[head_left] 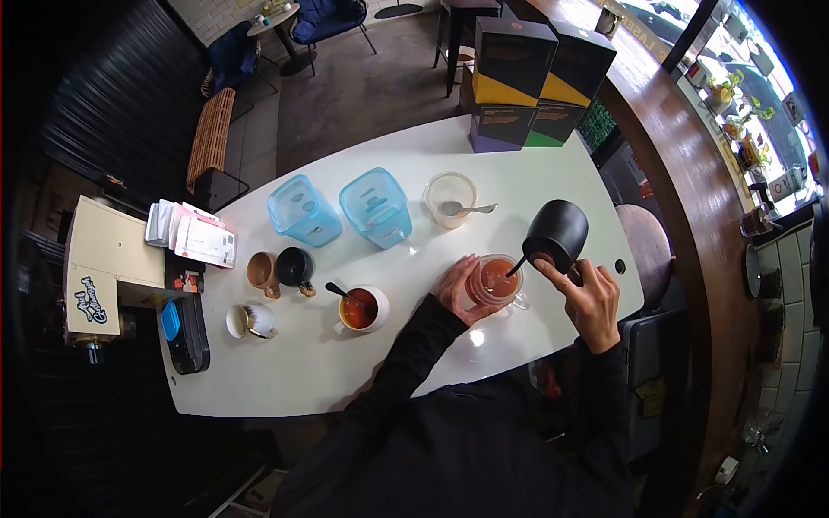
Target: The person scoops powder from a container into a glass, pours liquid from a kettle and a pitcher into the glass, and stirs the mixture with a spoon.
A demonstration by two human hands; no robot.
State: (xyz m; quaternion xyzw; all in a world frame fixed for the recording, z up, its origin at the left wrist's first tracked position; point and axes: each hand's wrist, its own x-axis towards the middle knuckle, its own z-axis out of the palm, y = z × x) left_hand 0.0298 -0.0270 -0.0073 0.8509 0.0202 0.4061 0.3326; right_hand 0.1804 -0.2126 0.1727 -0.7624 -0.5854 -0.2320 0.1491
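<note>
The left hand [459, 290] curls around a glass mug [499, 297] of red liquid [497, 274] on a white bench [285, 371]. The right hand [591, 302] grasps a tilted black kettle [557, 233], spout [516, 265] over that mug. Left of the left hand stands a white cup [379, 316].

Blue chairs [328, 28] and a round table [281, 17] suggest a café.

On my far-off white table [285, 380], two blue tubs [373, 209], four mugs [294, 268], a clear bowl [449, 187] and dark boxes [503, 125]
</note>
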